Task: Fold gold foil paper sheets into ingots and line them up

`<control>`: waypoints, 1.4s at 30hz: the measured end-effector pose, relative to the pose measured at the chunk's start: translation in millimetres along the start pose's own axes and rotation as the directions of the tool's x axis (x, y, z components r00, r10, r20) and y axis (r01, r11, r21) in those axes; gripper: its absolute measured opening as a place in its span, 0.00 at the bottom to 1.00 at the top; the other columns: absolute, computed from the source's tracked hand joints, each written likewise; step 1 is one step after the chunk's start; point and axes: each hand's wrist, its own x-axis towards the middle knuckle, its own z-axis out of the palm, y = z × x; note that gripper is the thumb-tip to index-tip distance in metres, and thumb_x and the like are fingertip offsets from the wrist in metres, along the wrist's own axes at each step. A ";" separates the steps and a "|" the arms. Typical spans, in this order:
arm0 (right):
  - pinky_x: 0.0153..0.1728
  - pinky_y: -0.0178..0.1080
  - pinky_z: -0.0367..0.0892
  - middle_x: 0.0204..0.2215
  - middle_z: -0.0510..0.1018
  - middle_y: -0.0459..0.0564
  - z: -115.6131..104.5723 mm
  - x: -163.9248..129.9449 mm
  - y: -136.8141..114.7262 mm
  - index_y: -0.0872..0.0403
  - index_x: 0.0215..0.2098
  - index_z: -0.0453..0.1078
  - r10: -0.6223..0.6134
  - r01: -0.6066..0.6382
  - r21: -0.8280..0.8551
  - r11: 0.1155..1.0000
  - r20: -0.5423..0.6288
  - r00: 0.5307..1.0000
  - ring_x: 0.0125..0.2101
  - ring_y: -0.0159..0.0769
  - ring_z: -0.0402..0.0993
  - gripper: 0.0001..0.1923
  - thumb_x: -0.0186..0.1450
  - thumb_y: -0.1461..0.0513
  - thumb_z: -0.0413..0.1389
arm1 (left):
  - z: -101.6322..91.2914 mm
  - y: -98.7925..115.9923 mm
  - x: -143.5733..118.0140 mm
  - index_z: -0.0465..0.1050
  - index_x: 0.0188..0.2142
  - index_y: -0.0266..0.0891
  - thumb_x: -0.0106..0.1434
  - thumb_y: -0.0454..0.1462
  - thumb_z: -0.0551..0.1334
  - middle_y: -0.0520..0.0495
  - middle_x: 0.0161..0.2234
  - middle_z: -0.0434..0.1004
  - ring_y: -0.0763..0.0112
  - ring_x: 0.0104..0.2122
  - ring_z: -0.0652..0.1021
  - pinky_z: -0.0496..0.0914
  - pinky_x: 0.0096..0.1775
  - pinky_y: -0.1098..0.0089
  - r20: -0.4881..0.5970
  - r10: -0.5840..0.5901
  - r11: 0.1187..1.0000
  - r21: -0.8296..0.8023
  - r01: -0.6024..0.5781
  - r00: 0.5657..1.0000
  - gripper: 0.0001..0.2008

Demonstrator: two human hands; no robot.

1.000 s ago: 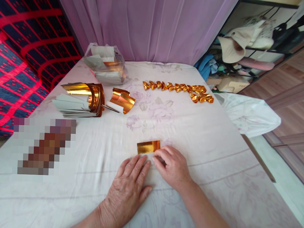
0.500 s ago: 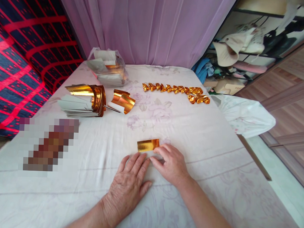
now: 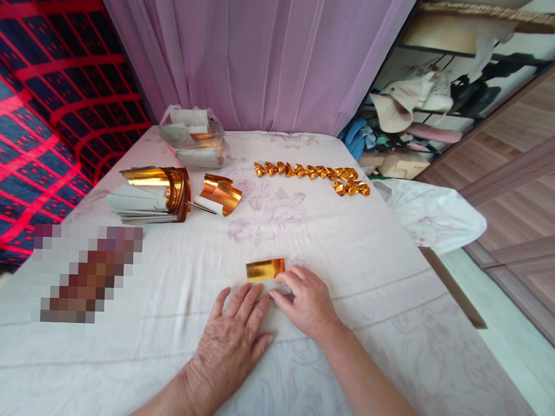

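From the head camera, a bed covered with a pale floral sheet (image 3: 349, 247) fills the frame, backed by a lilac curtain (image 3: 264, 56), with a red-and-navy checked cloth (image 3: 39, 102) on the left and cluttered shelves (image 3: 422, 104) on the right. One flat gold foil strip (image 3: 265, 270) lies near the front edge. Further back sit one stack of grey-backed gold sheets (image 3: 150, 194), one small curled bundle of gold sheets (image 3: 220, 194), one clear bag of sheets (image 3: 193, 135) and a row of folded gold pieces (image 3: 312, 174), too small to count exactly. The left hand (image 3: 234, 340) lies flat, fingers spread, just below the strip. The right hand (image 3: 304, 300) is loosely curled, its fingertips touching the strip's right end.
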 end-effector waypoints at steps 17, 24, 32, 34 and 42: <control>0.40 0.39 0.65 0.34 0.75 0.48 -4.6 0.7 -0.4 0.50 0.35 0.70 0.023 -0.023 0.010 1.000 0.046 0.999 0.38 0.38 0.72 0.05 0.61 0.62 0.61 | 1.7 -1.9 -0.7 0.70 0.56 0.44 0.70 0.49 0.51 0.45 0.57 0.73 0.56 0.55 0.71 0.58 0.55 0.50 0.042 0.002 1.000 0.002 -0.003 0.999 0.22; 0.40 0.41 0.65 0.35 0.74 0.48 -11.3 1.2 3.2 0.51 0.33 0.69 0.049 -0.050 0.002 0.999 0.086 0.995 0.38 0.39 0.71 0.08 0.59 0.62 0.64 | 1.8 0.2 0.2 0.72 0.53 0.45 0.70 0.50 0.49 0.46 0.55 0.74 0.57 0.54 0.72 0.59 0.55 0.50 0.024 -0.013 1.000 0.014 0.012 1.000 0.22; 0.42 0.41 0.64 0.34 0.73 0.46 -16.3 0.0 14.3 0.51 0.32 0.67 0.078 -0.078 -0.002 0.997 0.091 0.993 0.39 0.39 0.71 0.10 0.58 0.62 0.65 | 2.9 -0.9 -1.3 0.72 0.53 0.44 0.70 0.50 0.50 0.45 0.56 0.73 0.56 0.55 0.71 0.58 0.56 0.50 0.047 0.001 1.000 0.021 -0.002 0.999 0.21; 0.41 0.40 0.64 0.34 0.73 0.45 -18.4 0.1 17.8 0.51 0.31 0.67 0.082 -0.082 -0.004 0.997 0.087 0.993 0.38 0.38 0.71 0.10 0.58 0.62 0.65 | 3.3 -1.7 -1.7 0.72 0.53 0.44 0.70 0.50 0.51 0.44 0.57 0.72 0.56 0.55 0.71 0.58 0.56 0.50 0.057 0.004 1.000 0.017 -0.005 0.998 0.21; 0.40 0.39 0.63 0.33 0.73 0.45 -21.8 0.3 22.0 0.50 0.30 0.66 0.080 -0.078 -0.022 0.997 0.079 0.994 0.38 0.38 0.72 0.11 0.58 0.62 0.65 | 4.0 -2.4 -1.2 0.67 0.59 0.47 0.68 0.47 0.54 0.44 0.58 0.70 0.54 0.55 0.70 0.59 0.55 0.48 0.089 0.003 1.000 -0.011 -0.002 0.996 0.22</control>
